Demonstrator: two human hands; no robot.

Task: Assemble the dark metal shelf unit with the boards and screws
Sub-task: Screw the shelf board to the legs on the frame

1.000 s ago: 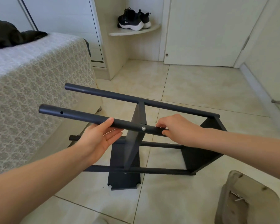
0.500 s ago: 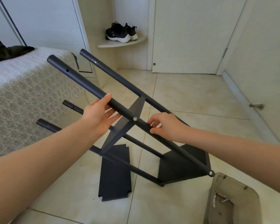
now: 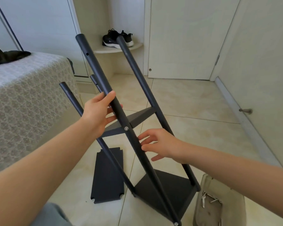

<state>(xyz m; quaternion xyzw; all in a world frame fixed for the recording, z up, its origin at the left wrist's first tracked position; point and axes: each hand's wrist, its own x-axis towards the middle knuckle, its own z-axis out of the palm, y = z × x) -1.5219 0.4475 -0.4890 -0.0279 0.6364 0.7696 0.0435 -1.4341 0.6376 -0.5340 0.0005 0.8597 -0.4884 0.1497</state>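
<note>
You hold the dark metal shelf unit [image 3: 98, 74] tilted over the pale tiled floor [image 3: 186, 98]. Its four round poles lean up and away to the left, and its lower end is down on the tiles near you.

Your left hand [image 3: 98, 111] grips the nearest pole, thumb across the front and fingers curled behind it, just above a silver screw head [image 3: 126, 128]. That screw fixes the dark middle board [image 3: 137, 117] to the pole. A second dark board [image 3: 170, 188] is mounted at the low end of the frame.

Your right hand [image 3: 160, 144] is spread wide, fingers straight and holding nothing. Its fingertips are at the same pole below the screw head; actual contact cannot be confirmed.

A loose dark rectangular board with notched corners [image 3: 104, 180] lies flat on the tiles, left of the frame's lower end. A beige tray [image 3: 219, 214] sits at lower right beside the frame, with silver screws [image 3: 209, 199] inside.

A bed with a patterned grey cover [image 3: 23, 95] stands at left. Black trainers [image 3: 114, 38] rest on a corner shelf beyond.
</note>
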